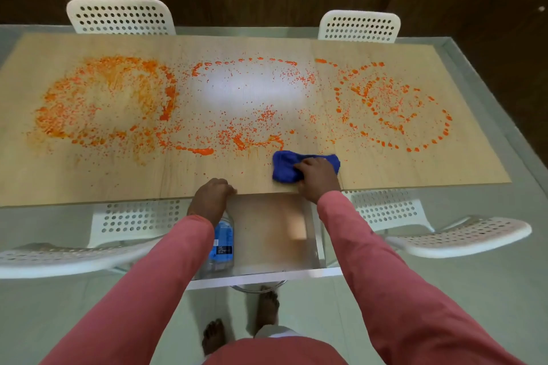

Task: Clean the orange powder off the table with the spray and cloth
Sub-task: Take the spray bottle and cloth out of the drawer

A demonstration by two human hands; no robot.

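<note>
Now: right hand (318, 178) is pressing on blue cloth (289, 167), fingers curling over it, near counter (89, 184) front edge | left hand (212, 197) is gripping spray bottle (222, 243) top, bottle sitting below counter edge | orange powder (109, 98) is lying in 3 rings across counter | 4 white chairs (121, 16) are standing around

Orange powder (109, 104) lies in wet rings and spatters across the wooden table (444, 166). A crumpled blue cloth (286, 167) sits near its front edge. The clear blue-labelled spray bottle (223, 241) stands upright just below that edge.
</note>
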